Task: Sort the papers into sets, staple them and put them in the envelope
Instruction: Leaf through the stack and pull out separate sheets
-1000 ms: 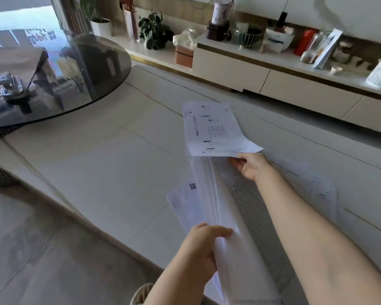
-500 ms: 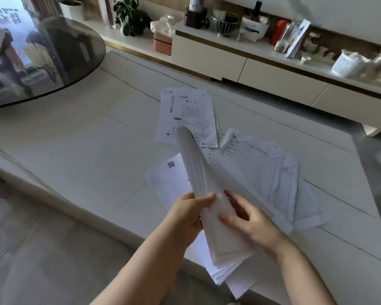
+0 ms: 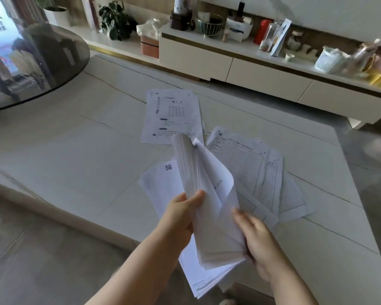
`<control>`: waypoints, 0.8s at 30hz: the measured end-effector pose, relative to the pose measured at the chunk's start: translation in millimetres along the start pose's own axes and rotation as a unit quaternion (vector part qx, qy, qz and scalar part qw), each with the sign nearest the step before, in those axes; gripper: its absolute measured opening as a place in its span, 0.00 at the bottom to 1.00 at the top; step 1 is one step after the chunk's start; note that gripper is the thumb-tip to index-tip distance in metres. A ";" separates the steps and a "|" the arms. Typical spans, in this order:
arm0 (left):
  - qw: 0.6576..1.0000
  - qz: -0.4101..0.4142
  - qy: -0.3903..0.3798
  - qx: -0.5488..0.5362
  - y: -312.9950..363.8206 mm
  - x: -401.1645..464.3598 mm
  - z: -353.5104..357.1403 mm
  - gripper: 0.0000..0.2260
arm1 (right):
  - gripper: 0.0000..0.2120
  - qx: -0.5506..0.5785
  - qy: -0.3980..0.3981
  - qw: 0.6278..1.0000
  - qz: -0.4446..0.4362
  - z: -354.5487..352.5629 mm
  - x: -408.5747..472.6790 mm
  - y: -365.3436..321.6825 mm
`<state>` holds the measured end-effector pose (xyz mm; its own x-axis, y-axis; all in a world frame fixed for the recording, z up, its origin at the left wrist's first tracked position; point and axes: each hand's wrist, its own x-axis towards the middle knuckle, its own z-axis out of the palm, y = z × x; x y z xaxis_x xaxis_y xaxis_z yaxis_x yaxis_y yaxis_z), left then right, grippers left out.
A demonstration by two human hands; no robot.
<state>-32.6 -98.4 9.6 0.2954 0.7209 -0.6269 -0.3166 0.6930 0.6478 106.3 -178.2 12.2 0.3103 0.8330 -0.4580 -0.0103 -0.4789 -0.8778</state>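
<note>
My left hand (image 3: 180, 214) grips a thick stack of white papers (image 3: 209, 216) by its left edge, held upright over the near edge of the pale table (image 3: 75, 155). My right hand (image 3: 257, 236) holds the top sheet at its lower right and peels it away from the stack. A printed sheet with a grid (image 3: 172, 117) lies flat further back on the table. To the right, several form sheets (image 3: 262, 172) lie fanned out. A sheet with a QR code (image 3: 161, 183) lies under the held stack. No envelope or stapler is in view.
A round dark glass tabletop (image 3: 35, 62) overhangs the table at the left. Behind runs a low white sideboard (image 3: 229, 64) with plants, jars, a red bottle and a white basket (image 3: 330, 60). Grey floor tiles lie below the table's near edge.
My right hand laid a printed sheet on the table at the back, came back to the stack and now lifts its top sheet. The camera has swung right.
</note>
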 end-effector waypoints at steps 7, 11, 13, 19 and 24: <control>0.996 0.008 0.083 0.034 0.3 2.6 -8.9 0.06 | 0.24 0.022 0.008 0.999 0.025 -37.4 10.0 -16.8; 0.994 0.013 0.101 0.027 -1.2 3.1 -8.8 0.01 | 0.16 -0.261 0.132 0.956 -0.015 -45.3 20.9 1.4; 0.994 0.013 0.103 0.021 -3.0 3.4 -8.2 0.02 | 0.11 -0.321 0.170 0.932 -0.014 -48.3 26.4 8.7; 0.997 -0.033 0.063 -0.030 -1.5 0.3 -1.4 0.03 | 0.22 -0.464 0.247 0.837 -0.152 -36.1 19.4 4.8; 0.994 -0.094 -0.007 -0.062 0.1 0.2 0.6 0.08 | 0.34 -0.201 -0.062 0.975 -0.075 4.4 4.1 -10.5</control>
<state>-32.1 -98.3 9.8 0.3725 0.5801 -0.7244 -0.3637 0.8093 0.4612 103.5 -168.6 19.0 0.1615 0.9168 -0.3651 0.4064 -0.3989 -0.8220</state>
